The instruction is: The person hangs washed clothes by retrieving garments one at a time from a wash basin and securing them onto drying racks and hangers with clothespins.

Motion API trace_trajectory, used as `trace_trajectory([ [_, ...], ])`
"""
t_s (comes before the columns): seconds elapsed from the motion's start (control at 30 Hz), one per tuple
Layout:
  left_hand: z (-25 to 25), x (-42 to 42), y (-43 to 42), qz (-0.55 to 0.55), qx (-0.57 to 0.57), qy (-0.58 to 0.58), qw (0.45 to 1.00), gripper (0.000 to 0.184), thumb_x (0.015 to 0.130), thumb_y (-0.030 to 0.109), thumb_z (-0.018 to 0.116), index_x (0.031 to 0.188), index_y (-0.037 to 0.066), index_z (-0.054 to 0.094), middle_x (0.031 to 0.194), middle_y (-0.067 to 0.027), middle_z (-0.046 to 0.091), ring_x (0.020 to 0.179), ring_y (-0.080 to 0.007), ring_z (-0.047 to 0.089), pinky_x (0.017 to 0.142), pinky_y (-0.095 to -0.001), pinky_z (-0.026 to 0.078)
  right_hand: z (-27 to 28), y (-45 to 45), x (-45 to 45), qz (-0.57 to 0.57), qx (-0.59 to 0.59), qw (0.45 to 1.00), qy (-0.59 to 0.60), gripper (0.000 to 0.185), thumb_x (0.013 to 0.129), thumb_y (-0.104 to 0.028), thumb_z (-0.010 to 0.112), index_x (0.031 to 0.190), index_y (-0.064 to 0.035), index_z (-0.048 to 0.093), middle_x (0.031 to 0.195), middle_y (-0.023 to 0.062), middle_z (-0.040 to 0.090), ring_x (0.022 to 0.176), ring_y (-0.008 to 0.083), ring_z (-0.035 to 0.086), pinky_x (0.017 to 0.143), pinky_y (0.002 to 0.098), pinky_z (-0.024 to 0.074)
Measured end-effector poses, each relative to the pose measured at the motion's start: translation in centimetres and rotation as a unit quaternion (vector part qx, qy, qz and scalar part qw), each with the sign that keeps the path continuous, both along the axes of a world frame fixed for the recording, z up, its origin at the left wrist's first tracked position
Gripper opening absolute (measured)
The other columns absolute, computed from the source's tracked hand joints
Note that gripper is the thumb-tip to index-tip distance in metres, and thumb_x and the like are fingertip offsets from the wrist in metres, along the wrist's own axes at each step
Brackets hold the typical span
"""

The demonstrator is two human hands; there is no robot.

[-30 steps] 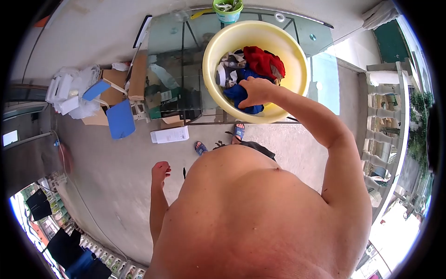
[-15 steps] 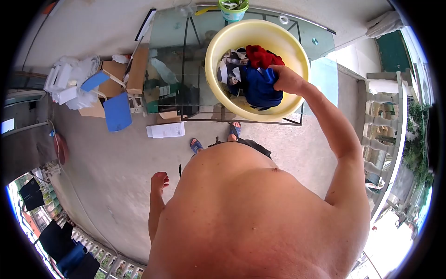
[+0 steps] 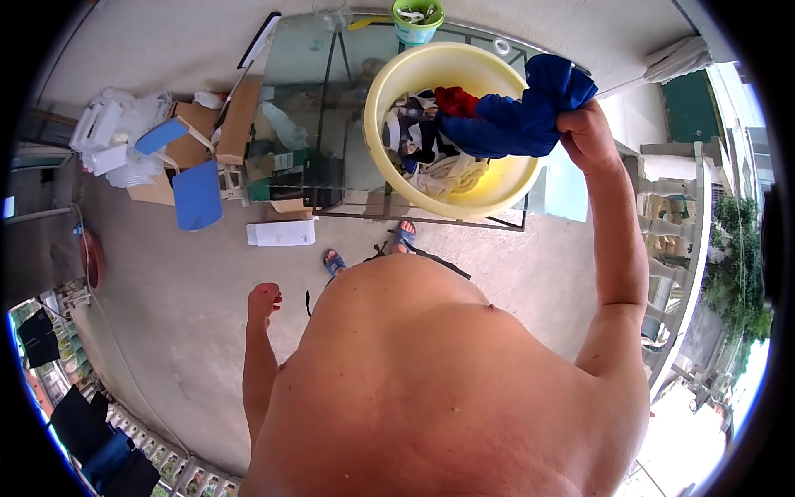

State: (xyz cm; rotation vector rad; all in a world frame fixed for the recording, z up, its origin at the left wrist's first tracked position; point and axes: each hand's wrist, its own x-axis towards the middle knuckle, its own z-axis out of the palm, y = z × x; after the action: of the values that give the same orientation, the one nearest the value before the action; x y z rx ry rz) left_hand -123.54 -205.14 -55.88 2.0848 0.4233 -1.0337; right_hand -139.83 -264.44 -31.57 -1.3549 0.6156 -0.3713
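Observation:
A blue garment [image 3: 530, 116] is gripped in my right hand [image 3: 590, 137] at the right rim of a large cream basin [image 3: 377, 157]. Its upper end is lifted past the rim, while the lower part stretches back onto the clothes inside. Beside it in the basin lie a red cloth [image 3: 455, 101], a patterned dark-and-white garment [image 3: 410, 128] and a pale cream cloth [image 3: 451, 176]. My left hand [image 3: 265, 302] hangs low at my side, away from the basin, with loosely bent fingers and nothing visible in it.
The basin stands on a glass-topped table [image 3: 290, 83]. Behind it is a green bucket [image 3: 416, 31] with clothespins. To the left are a blue chair [image 3: 199, 199], cardboard [image 3: 236, 124] and plastic bags [image 3: 124, 141]. A white box [image 3: 281, 233] lies on the floor; a balustrade [image 3: 662, 240] runs along the right.
My right hand has moved right and up, pulling the blue garment partly out over the rim. The cream cloth beneath is now uncovered. My left hand has swung slightly outward.

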Motion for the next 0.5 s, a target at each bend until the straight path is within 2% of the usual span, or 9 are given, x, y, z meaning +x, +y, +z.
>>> trace_trajectory([
  [0.13, 0.3, 1.0, -1.7, -0.038, -0.025, -0.016, 0.999, 0.018, 0.078, 0.019, 0.058, 0.090, 0.006, 0.060, 0.077, -0.0029, 0.060, 0.069, -0.0137, 0.058, 0.057, -0.0290, 0.047, 4.3, -0.8, -0.8, -0.035, -0.060, 0.991, -0.118, 0.055, 0.059, 0.010, 0.042, 0.112, 0.0048, 0.053, 0.105, 0.0119, 0.061, 0.096, 0.0244, 0.060, 0.090, 0.0353, 0.0457],
  [0.2, 0.6, 2.0, -2.6, -0.063, -0.035, -0.023, 0.997, 0.018, 0.078, 0.019, 0.059, 0.090, 0.006, 0.061, 0.077, -0.0029, 0.060, 0.069, -0.0132, 0.058, 0.057, -0.0285, 0.046, 7.7, -2.0, -1.2, -0.023, -0.033, 0.978, -0.207, 0.048, 0.065, 0.008, 0.043, 0.113, 0.0057, 0.051, 0.106, 0.0127, 0.060, 0.096, 0.0240, 0.059, 0.090, 0.0359, 0.0461],
  [0.33, 3.4, 5.0, -7.9, -0.164, -0.076, -0.114, 0.977, 0.020, 0.079, 0.016, 0.062, 0.094, 0.003, 0.060, 0.079, -0.0029, 0.060, 0.069, -0.0111, 0.057, 0.054, -0.0250, 0.046, 14.6, -2.1, -0.8, -0.011, -0.043, 0.949, -0.311, 0.042, 0.066, 0.007, 0.042, 0.107, 0.0058, 0.051, 0.101, 0.0133, 0.059, 0.092, 0.0254, 0.059, 0.086, 0.0381, 0.0476],
  [0.4, 6.0, 6.9, -12.2, -0.203, -0.161, -0.156, 0.953, 0.026, 0.078, 0.015, 0.066, 0.099, 0.002, 0.058, 0.081, -0.0026, 0.060, 0.071, -0.0103, 0.056, 0.060, -0.0236, 0.047, 18.3, -1.2, 0.2, -0.008, -0.063, 0.937, -0.344, 0.039, 0.067, 0.007, 0.042, 0.105, 0.0058, 0.051, 0.099, 0.0136, 0.058, 0.090, 0.0260, 0.059, 0.084, 0.0392, 0.0483],
  [0.47, 9.3, 8.7, -16.7, -0.254, -0.293, -0.182, 0.904, 0.038, 0.076, 0.016, 0.070, 0.108, 0.003, 0.054, 0.091, -0.0037, 0.059, 0.080, -0.0093, 0.055, 0.069, -0.0234, 0.047, 21.9, 0.4, 1.8, -0.002, -0.086, 0.926, -0.369, 0.036, 0.067, 0.007, 0.041, 0.102, 0.0059, 0.050, 0.096, 0.0138, 0.058, 0.087, 0.0267, 0.059, 0.083, 0.0403, 0.0490],
  [0.5, 11.5, 9.2, -18.7, -0.252, -0.358, -0.160, 0.885, 0.045, 0.075, 0.018, 0.072, 0.112, 0.003, 0.051, 0.096, -0.0048, 0.058, 0.084, -0.0106, 0.055, 0.074, -0.0250, 0.047, 23.6, 1.4, 2.8, -0.003, -0.095, 0.920, -0.380, 0.034, 0.067, 0.007, 0.041, 0.100, 0.0059, 0.050, 0.095, 0.0140, 0.058, 0.086, 0.0271, 0.059, 0.082, 0.0408, 0.0494],
])
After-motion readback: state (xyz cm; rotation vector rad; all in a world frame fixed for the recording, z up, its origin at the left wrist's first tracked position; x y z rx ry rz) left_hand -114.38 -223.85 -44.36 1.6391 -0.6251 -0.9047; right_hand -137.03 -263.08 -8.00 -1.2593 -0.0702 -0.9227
